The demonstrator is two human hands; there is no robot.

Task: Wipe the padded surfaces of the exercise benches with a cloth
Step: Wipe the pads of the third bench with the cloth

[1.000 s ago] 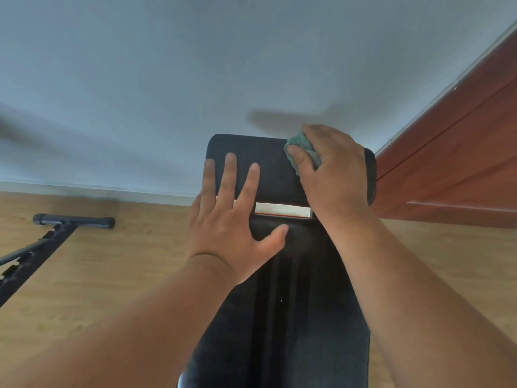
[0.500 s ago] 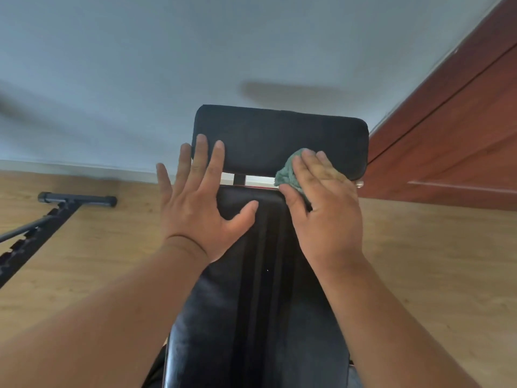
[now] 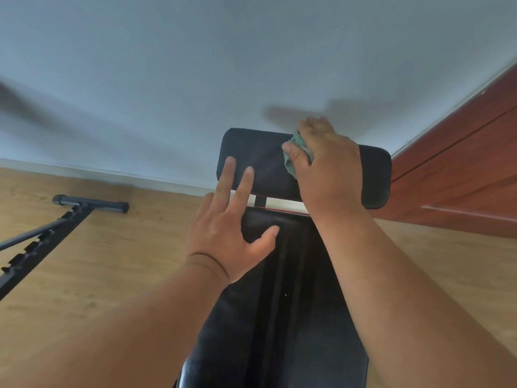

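Note:
A black padded exercise bench runs away from me, its long back pad in the lower middle and a separate head pad at the far end by the wall. My right hand presses a bunched green cloth onto the head pad near its top edge; most of the cloth is hidden under the fingers. My left hand lies flat with fingers spread across the gap between the two pads, holding nothing.
A pale wall rises just behind the bench. A red-brown wooden door or cabinet stands at the right. On the wood floor at the left lies a black metal frame with a foot bar.
My right hand has slid the cloth from the lower edge of the head pad up to its top. The left hand stays on the bench near the gap.

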